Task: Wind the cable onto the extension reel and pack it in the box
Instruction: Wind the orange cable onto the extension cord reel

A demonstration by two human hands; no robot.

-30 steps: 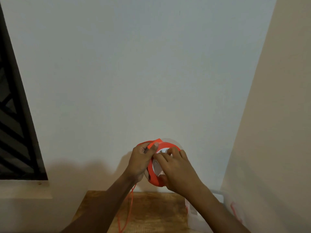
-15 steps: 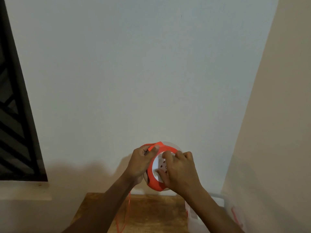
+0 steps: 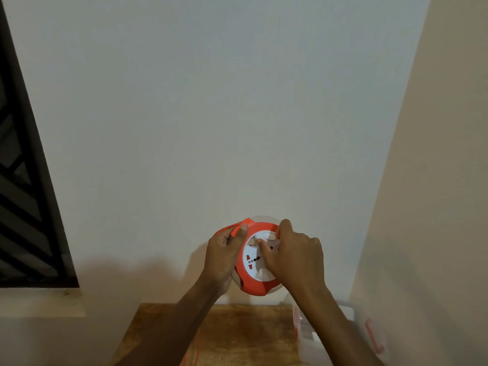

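Against the pale wall ahead of me, a dark window grille fills the left edge and a cream side wall closes the right. Below my arms sits a wooden table, with a clear plastic box with orange clasps standing at its right end, partly hidden by my right forearm. I hold the orange extension reel up in the air above the table's far edge, its white socket face turned toward me. My left hand grips the reel's left rim, thumb pressed near the orange handle tab at the top. My right hand lies curled over the socket face, fingertips on the white disc and upper rim. A thin orange cable hangs down below my left forearm toward the table's near edge; where it joins the reel I cannot tell.
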